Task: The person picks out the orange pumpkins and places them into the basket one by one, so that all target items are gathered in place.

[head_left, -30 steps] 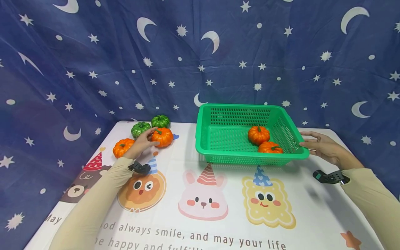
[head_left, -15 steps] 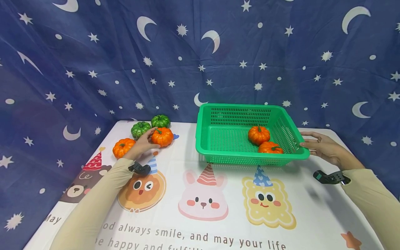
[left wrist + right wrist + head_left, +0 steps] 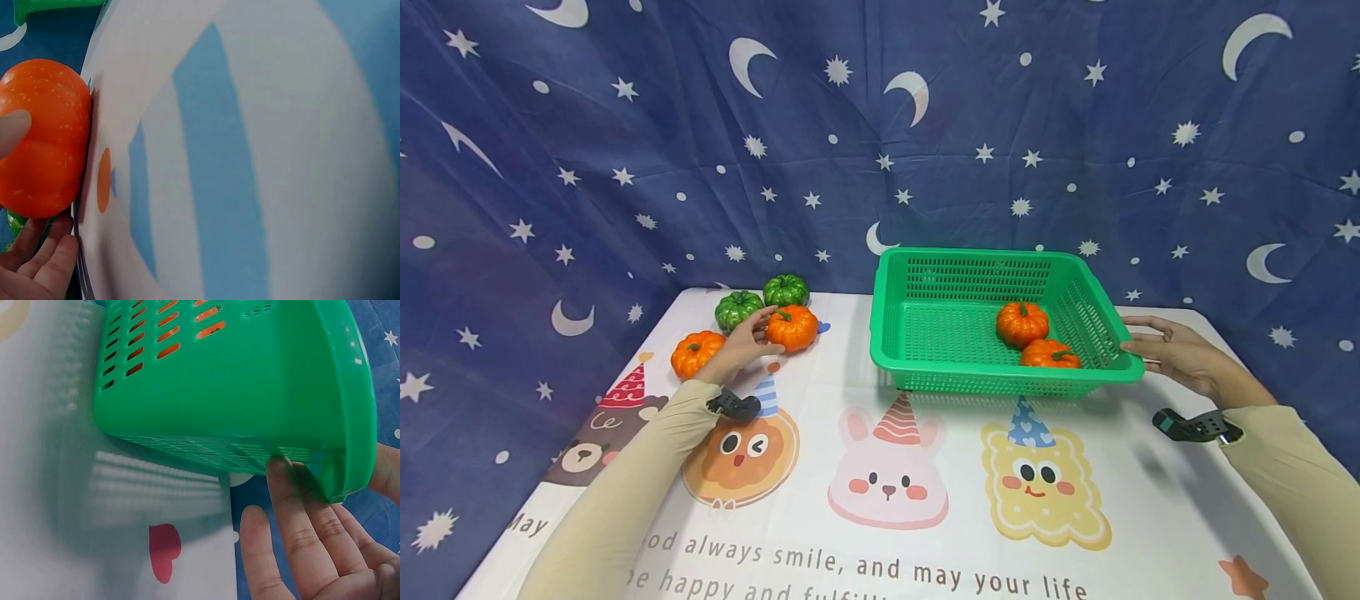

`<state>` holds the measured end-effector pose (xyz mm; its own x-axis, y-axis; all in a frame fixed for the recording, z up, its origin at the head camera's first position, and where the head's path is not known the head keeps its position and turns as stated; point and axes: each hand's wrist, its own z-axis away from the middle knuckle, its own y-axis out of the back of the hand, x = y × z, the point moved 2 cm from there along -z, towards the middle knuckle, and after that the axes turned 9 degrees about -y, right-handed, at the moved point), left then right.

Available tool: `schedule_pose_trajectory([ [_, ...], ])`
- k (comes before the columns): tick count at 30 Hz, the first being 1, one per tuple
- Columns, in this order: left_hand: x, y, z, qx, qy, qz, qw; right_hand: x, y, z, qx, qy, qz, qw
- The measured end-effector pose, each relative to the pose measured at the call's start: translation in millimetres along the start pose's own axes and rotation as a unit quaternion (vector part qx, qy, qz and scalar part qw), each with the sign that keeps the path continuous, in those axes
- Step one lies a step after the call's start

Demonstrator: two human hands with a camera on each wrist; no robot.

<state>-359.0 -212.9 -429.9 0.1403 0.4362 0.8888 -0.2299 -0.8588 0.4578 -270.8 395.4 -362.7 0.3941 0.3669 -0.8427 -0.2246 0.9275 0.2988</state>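
Note:
In the head view my left hand [image 3: 747, 343] is at the left side of an orange pumpkin [image 3: 793, 328] with a green stem. The left wrist view has the thumb [image 3: 12, 132] overlapping that pumpkin, while the other fingers [image 3: 57, 262] stretch out beside it, fairly straight. My right hand [image 3: 1180, 354] holds the right end of a green plastic basket [image 3: 1000, 377] by its rim. Seen from the right wrist, its fingertips lie under the rim against the slotted wall, with the thumb on the rim's far side. Two orange pumpkins [image 3: 1022, 325] sit in the basket's right part.
Behind the left hand are two green pumpkins [image 3: 739, 311], and another orange pumpkin [image 3: 696, 355] stands by the left wrist. A white tablecloth [image 3: 850, 433] with cartoon prints covers the table. A blue curtain [image 3: 820, 167] with moons and stars hangs behind.
The orange pumpkin by the left hand has shifted very slightly to the right, showing a bit more of its left side. The right hand and basket stay put.

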Motion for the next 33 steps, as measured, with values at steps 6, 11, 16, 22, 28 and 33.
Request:
schedule_pose_trajectory([
  [6,1.0,-1.0,0.0,-0.002,-0.004,0.005,1.0000,0.4,0.3,0.4,0.000,0.002,0.000,1.0000],
  [11,2.6,-1.6,0.0,-0.006,-0.013,0.000,0.9999,0.7,0.5,-0.2,-0.001,0.000,0.000,1.0000],
  [16,3.2,-2.0,-0.2,-0.006,-0.021,0.005,0.9998,1.2,0.3,-0.8,0.000,-0.001,0.003,1.0000],
  [22,1.2,-1.6,-0.6,-0.006,-0.022,0.013,0.9997,1.6,0.2,-1.1,0.001,0.001,0.007,1.0000],
  [28,-0.3,-0.7,-1.6,-0.006,-0.018,0.011,0.9998,1.3,0.9,-2.2,0.002,0.000,0.009,1.0000],
  [33,-1.0,0.9,-2.7,-0.008,-0.017,0.009,0.9998,0.7,0.9,-2.4,0.000,0.000,0.008,1.0000],
])
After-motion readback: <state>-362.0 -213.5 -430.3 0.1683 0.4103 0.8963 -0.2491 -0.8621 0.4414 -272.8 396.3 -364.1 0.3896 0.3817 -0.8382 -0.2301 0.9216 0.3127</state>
